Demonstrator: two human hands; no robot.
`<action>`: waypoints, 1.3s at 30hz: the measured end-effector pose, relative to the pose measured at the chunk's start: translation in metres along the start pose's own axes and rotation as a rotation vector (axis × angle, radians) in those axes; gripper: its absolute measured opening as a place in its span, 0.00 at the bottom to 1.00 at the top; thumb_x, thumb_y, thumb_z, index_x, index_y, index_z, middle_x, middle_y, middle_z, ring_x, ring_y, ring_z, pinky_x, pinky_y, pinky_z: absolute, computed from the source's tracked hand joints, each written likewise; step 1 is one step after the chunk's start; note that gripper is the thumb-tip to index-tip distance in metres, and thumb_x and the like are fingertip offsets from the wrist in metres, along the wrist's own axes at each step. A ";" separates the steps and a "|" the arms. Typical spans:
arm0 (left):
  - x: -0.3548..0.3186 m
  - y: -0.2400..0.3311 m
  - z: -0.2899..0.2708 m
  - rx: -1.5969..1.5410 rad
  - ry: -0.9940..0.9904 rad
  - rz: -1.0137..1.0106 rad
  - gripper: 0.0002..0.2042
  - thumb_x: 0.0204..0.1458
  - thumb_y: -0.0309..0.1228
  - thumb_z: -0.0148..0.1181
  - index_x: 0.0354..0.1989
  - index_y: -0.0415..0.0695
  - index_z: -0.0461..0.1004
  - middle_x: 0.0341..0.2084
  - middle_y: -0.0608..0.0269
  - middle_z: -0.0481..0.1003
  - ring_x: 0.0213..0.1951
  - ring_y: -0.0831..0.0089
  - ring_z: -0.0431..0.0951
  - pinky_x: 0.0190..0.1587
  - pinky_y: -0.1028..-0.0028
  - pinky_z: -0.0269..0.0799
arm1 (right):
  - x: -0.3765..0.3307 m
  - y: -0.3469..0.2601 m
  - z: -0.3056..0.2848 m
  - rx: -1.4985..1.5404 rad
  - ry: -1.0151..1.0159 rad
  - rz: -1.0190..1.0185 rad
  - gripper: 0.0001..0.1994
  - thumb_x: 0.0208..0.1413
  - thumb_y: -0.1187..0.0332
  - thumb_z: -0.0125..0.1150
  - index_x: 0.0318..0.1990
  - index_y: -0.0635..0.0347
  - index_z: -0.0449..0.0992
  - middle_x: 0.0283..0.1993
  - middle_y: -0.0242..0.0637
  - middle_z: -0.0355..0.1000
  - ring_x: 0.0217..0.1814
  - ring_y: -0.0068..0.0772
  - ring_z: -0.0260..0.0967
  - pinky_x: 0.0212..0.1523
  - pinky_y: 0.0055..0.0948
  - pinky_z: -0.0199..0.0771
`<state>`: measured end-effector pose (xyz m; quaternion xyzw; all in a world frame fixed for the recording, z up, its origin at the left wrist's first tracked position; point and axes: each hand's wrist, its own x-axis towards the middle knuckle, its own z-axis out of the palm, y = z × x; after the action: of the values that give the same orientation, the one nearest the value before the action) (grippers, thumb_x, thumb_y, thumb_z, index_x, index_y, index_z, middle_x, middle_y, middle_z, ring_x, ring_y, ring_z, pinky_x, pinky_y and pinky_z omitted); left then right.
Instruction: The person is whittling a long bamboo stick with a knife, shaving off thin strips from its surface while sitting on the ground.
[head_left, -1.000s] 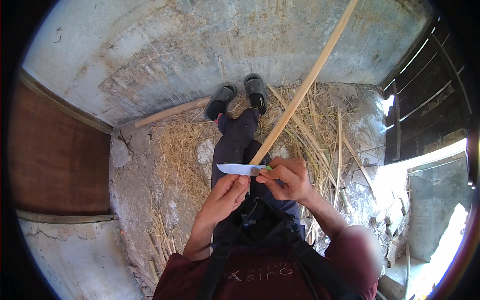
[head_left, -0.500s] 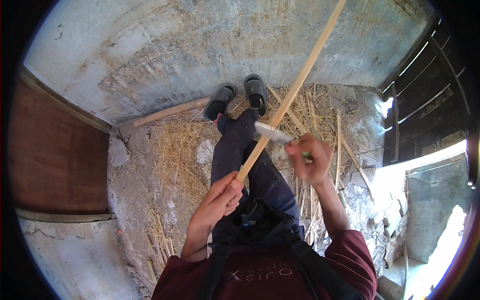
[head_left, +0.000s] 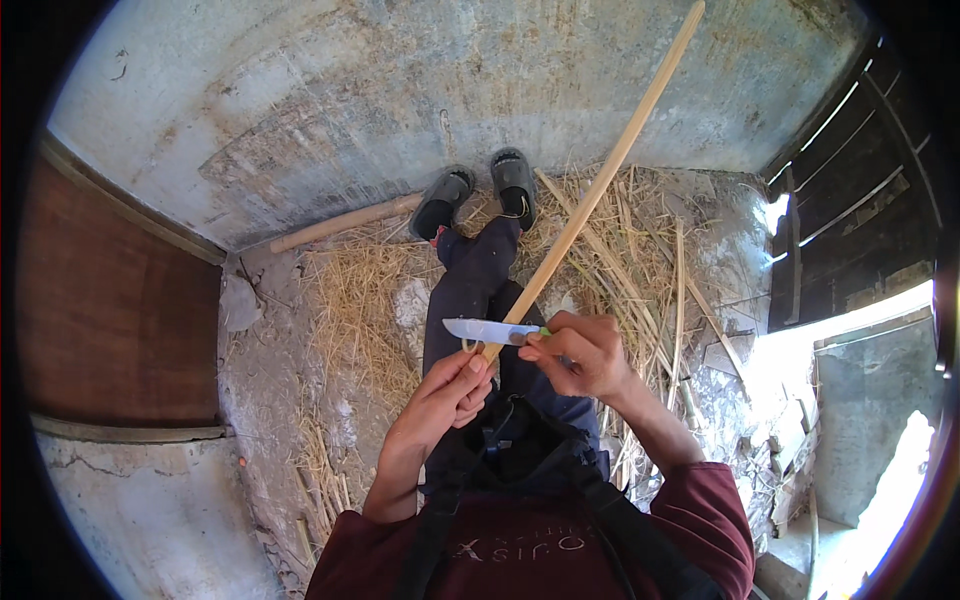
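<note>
A long pale strip (head_left: 610, 170), bamboo or wood, slants from my lap up to the far right in front of the wall. Its near end is gripped by my left hand (head_left: 440, 395), the thumb along the top and the fingers curled under. My right hand (head_left: 585, 358) is closed round the green handle of a knife (head_left: 485, 332). The blade points left and lies across the strip, just beyond my left fingers. A thin curled shaving (head_left: 468, 345) shows beside the blade. The lower end of the strip is hidden in my left hand.
Straw and shavings (head_left: 365, 300) litter the floor round my outstretched legs. Several thin strips (head_left: 680, 290) lie at the right. A thick pole (head_left: 345, 222) lies along the foot of the concrete wall (head_left: 380, 110). A brown panel (head_left: 120, 310) stands left, dark slats (head_left: 850, 210) right.
My right hand has drawn the knife down the strip, nearer to my left hand. A curled shaving now shows at the blade. The strip's far end has come down into view.
</note>
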<state>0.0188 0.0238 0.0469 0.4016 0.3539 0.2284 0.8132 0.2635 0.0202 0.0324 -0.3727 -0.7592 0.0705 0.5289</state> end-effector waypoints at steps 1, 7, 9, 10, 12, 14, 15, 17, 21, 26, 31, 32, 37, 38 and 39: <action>-0.001 0.002 0.003 -0.011 -0.015 -0.004 0.18 0.76 0.49 0.48 0.38 0.49 0.64 0.20 0.80 0.50 0.18 0.89 0.47 0.19 0.81 0.42 | 0.000 -0.001 0.000 -0.003 -0.009 -0.008 0.10 0.52 0.70 0.79 0.30 0.56 0.79 0.23 0.32 0.70 0.17 0.31 0.69 0.16 0.33 0.64; -0.001 0.002 0.006 0.018 -0.043 -0.004 0.19 0.75 0.52 0.46 0.39 0.49 0.64 0.19 0.80 0.51 0.17 0.88 0.48 0.19 0.81 0.43 | 0.005 0.005 -0.006 -0.066 0.017 -0.077 0.11 0.52 0.70 0.79 0.30 0.56 0.78 0.22 0.32 0.68 0.16 0.31 0.68 0.16 0.33 0.62; -0.002 0.005 0.006 0.039 -0.047 -0.005 0.19 0.75 0.53 0.45 0.39 0.50 0.64 0.19 0.80 0.52 0.17 0.88 0.48 0.19 0.81 0.43 | 0.009 0.012 -0.012 -0.092 0.056 -0.073 0.10 0.52 0.72 0.79 0.29 0.57 0.78 0.21 0.32 0.68 0.16 0.31 0.67 0.15 0.33 0.61; -0.003 0.003 0.004 0.035 -0.060 -0.010 0.19 0.75 0.52 0.45 0.38 0.50 0.64 0.18 0.80 0.52 0.17 0.88 0.48 0.19 0.81 0.43 | 0.009 0.014 -0.014 -0.107 0.077 -0.053 0.10 0.52 0.73 0.78 0.29 0.57 0.78 0.21 0.32 0.67 0.15 0.31 0.66 0.15 0.33 0.61; -0.007 -0.003 -0.003 0.027 -0.084 -0.021 0.19 0.76 0.52 0.45 0.38 0.50 0.63 0.18 0.80 0.52 0.17 0.89 0.48 0.19 0.81 0.43 | 0.012 0.024 -0.029 -0.157 0.094 -0.023 0.09 0.53 0.77 0.76 0.30 0.58 0.78 0.22 0.32 0.72 0.17 0.26 0.70 0.14 0.30 0.62; -0.011 -0.011 -0.006 0.004 -0.055 -0.076 0.19 0.76 0.51 0.46 0.37 0.51 0.63 0.18 0.80 0.52 0.17 0.89 0.48 0.19 0.81 0.43 | 0.011 0.052 -0.045 -0.106 0.232 0.165 0.06 0.56 0.77 0.74 0.32 0.60 0.79 0.27 0.36 0.80 0.25 0.26 0.78 0.20 0.27 0.70; -0.014 -0.015 -0.007 -0.007 -0.038 -0.102 0.18 0.76 0.51 0.46 0.37 0.51 0.63 0.18 0.80 0.52 0.17 0.89 0.48 0.19 0.81 0.43 | 0.013 0.062 -0.057 -0.143 0.275 0.220 0.06 0.58 0.76 0.73 0.33 0.61 0.80 0.29 0.37 0.82 0.27 0.27 0.80 0.23 0.27 0.73; -0.020 -0.025 -0.015 -0.030 -0.042 -0.117 0.18 0.76 0.50 0.46 0.37 0.51 0.63 0.19 0.80 0.52 0.17 0.89 0.49 0.19 0.81 0.43 | 0.023 0.073 -0.071 -0.211 0.359 0.318 0.05 0.60 0.75 0.72 0.34 0.62 0.80 0.33 0.39 0.85 0.33 0.29 0.84 0.29 0.26 0.78; -0.014 -0.028 -0.019 0.008 0.007 -0.047 0.16 0.77 0.46 0.46 0.37 0.50 0.64 0.19 0.80 0.53 0.18 0.89 0.49 0.19 0.81 0.44 | 0.018 0.069 -0.059 -0.199 0.205 0.326 0.07 0.62 0.71 0.73 0.35 0.63 0.80 0.31 0.40 0.83 0.34 0.35 0.85 0.34 0.28 0.78; -0.002 -0.022 -0.025 0.270 0.165 0.052 0.15 0.78 0.40 0.46 0.37 0.48 0.66 0.22 0.79 0.58 0.20 0.89 0.55 0.21 0.82 0.52 | 0.022 0.060 -0.049 -0.240 0.213 0.444 0.10 0.62 0.68 0.74 0.37 0.62 0.78 0.30 0.43 0.80 0.27 0.38 0.79 0.30 0.33 0.74; 0.010 -0.040 -0.048 0.487 0.308 0.221 0.14 0.76 0.37 0.49 0.36 0.44 0.70 0.20 0.75 0.62 0.21 0.85 0.60 0.24 0.77 0.57 | 0.018 0.061 -0.058 -0.327 0.226 0.564 0.09 0.63 0.70 0.69 0.43 0.61 0.75 0.30 0.46 0.79 0.29 0.48 0.79 0.30 0.41 0.74; 0.013 -0.046 -0.052 0.568 0.367 0.276 0.14 0.76 0.37 0.50 0.36 0.42 0.70 0.20 0.73 0.62 0.21 0.84 0.61 0.25 0.75 0.57 | 0.014 0.065 -0.058 -0.387 0.209 0.566 0.09 0.63 0.70 0.67 0.44 0.61 0.74 0.30 0.47 0.79 0.30 0.51 0.79 0.31 0.44 0.74; 0.021 -0.047 -0.045 0.817 0.539 0.400 0.14 0.74 0.36 0.54 0.38 0.38 0.72 0.16 0.65 0.61 0.20 0.80 0.60 0.24 0.71 0.55 | -0.025 0.104 -0.063 -0.619 -0.028 0.718 0.10 0.61 0.72 0.64 0.47 0.59 0.71 0.32 0.53 0.79 0.38 0.62 0.79 0.38 0.54 0.75; 0.021 -0.044 -0.038 0.831 0.538 0.407 0.13 0.74 0.36 0.54 0.38 0.38 0.72 0.16 0.64 0.60 0.20 0.79 0.59 0.24 0.70 0.55 | -0.029 0.111 -0.062 -0.623 -0.096 0.758 0.11 0.61 0.72 0.65 0.47 0.58 0.71 0.33 0.54 0.79 0.39 0.63 0.79 0.39 0.55 0.75; 0.023 -0.042 -0.032 0.845 0.536 0.413 0.13 0.74 0.36 0.54 0.39 0.38 0.72 0.16 0.63 0.59 0.20 0.79 0.58 0.24 0.70 0.54 | -0.035 0.117 -0.063 -0.628 -0.164 0.798 0.11 0.61 0.72 0.66 0.47 0.58 0.71 0.34 0.55 0.80 0.41 0.63 0.79 0.40 0.55 0.75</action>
<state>0.0129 0.0303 -0.0097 0.6826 0.5236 0.3158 0.4002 0.3803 0.0633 -0.0252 -0.7675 -0.5814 0.0646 0.2621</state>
